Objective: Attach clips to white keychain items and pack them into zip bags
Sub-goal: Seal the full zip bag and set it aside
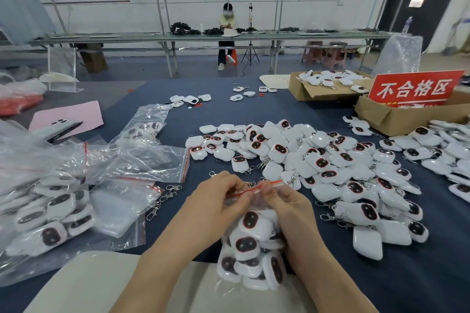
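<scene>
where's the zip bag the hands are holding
Head view, bottom centre: the zip bag is pinched at its red strip by the left hand and right hand, with the loose keychain pile just beyond and right.

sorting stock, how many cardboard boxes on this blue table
2. One cardboard box at the far right holds white keychain items; the other box sits nearer, right of it, holding a red sign. Others may be hidden beyond the frame's right edge.
</scene>
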Tool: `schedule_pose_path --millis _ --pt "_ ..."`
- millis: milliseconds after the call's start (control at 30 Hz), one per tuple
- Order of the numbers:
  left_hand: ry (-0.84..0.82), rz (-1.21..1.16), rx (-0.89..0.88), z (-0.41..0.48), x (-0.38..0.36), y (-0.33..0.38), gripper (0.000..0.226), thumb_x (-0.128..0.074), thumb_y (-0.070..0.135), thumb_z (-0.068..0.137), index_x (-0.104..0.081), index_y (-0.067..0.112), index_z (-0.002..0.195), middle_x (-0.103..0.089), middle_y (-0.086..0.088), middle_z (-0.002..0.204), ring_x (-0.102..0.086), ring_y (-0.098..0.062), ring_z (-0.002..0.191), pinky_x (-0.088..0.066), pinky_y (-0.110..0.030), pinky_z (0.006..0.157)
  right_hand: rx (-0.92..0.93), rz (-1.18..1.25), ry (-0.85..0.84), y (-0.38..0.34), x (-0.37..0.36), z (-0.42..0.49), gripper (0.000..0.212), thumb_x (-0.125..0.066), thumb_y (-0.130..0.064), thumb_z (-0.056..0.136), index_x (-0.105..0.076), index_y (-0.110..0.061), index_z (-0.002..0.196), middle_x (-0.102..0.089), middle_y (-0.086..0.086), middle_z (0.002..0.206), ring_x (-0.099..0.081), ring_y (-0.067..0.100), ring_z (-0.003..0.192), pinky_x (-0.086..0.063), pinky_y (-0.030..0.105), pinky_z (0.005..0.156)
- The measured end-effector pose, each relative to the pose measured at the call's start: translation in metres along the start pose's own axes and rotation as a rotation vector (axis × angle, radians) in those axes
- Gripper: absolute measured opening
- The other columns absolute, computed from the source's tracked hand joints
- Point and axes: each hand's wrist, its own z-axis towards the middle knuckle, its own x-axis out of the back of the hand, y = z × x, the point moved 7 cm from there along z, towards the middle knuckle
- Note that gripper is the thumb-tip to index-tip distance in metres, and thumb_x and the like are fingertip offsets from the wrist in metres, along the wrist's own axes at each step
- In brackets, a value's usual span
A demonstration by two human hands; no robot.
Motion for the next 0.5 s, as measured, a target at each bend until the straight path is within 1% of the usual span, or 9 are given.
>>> schedule_pose_path --millis 100,167,233,300,367,500 --pt "-0.028 -0.021 -0.009 -0.001 0.005 -0.002 0.011 -0.067 0.039 0.094 -0.065 0.031 0.087 -0.063 0.016 0.092 -0.061 -0.005 0.086 -0.050 -0.031 0.079 -0.039 0.062 0.035 0.002 0.003 0.000 0.024 -0.076 -0.038 0.071 -0.079 -0.017 0.081 -0.077 0.013 0.085 -0.072 0.021 0.070 -0.057 0.029 0.059" --pt "-0.042 -0.025 -0.019 -0.002 0.009 -0.003 0.010 -0.068 0.037 0.094 -0.066 0.031 0.086 -0.064 0.015 0.091 -0.061 -0.005 0.085 -0.048 -0.024 0.078 -0.051 0.080 0.045 0.002 0.004 0.000 0.024 -0.075 -0.038 0.071 -0.079 -0.016 0.080 -0.077 0.013 0.085 -0.072 0.021 0.068 -0.057 0.027 0.057" --pt "-0.058 -0.039 -0.012 -0.002 0.012 -0.007 0.009 -0.069 0.035 0.093 -0.067 0.035 0.085 -0.065 0.015 0.090 -0.062 -0.004 0.085 -0.047 -0.018 0.076 -0.050 0.096 0.057 0.002 0.005 0.000 0.023 -0.075 -0.037 0.071 -0.080 -0.016 0.079 -0.077 0.013 0.085 -0.073 0.021 0.068 -0.057 0.027 0.057" --pt "-0.078 -0.057 0.001 -0.003 0.015 -0.010 0.009 -0.070 0.034 0.093 -0.068 0.035 0.085 -0.067 0.014 0.090 -0.063 -0.005 0.086 -0.049 -0.020 0.078 -0.050 0.094 0.065 0.002 0.006 0.001 0.023 -0.075 -0.038 0.073 -0.080 -0.017 0.081 -0.077 0.014 0.086 -0.073 0.023 0.070 -0.058 0.028 0.058" --pt "-0.090 -0.075 0.013 -0.003 0.018 -0.011 0.008 -0.070 0.033 0.093 -0.069 0.034 0.085 -0.068 0.014 0.089 -0.063 -0.006 0.086 -0.051 -0.023 0.079 -0.062 0.091 0.063 0.003 0.007 0.001 0.022 -0.074 -0.038 0.078 -0.079 -0.017 0.083 -0.077 0.016 0.088 -0.074 0.028 0.073 -0.060 0.033 0.061" --pt "-0.095 -0.097 0.024 -0.005 0.023 -0.013 0.008 -0.071 0.033 0.092 -0.070 0.033 0.084 -0.069 0.016 0.089 -0.065 -0.008 0.086 -0.051 -0.019 0.076 -0.065 0.088 0.073 0.005 0.010 0.002 0.025 -0.075 -0.043 0.074 -0.079 -0.019 0.079 -0.077 0.015 0.088 -0.074 0.028 0.073 -0.062 0.037 0.065"
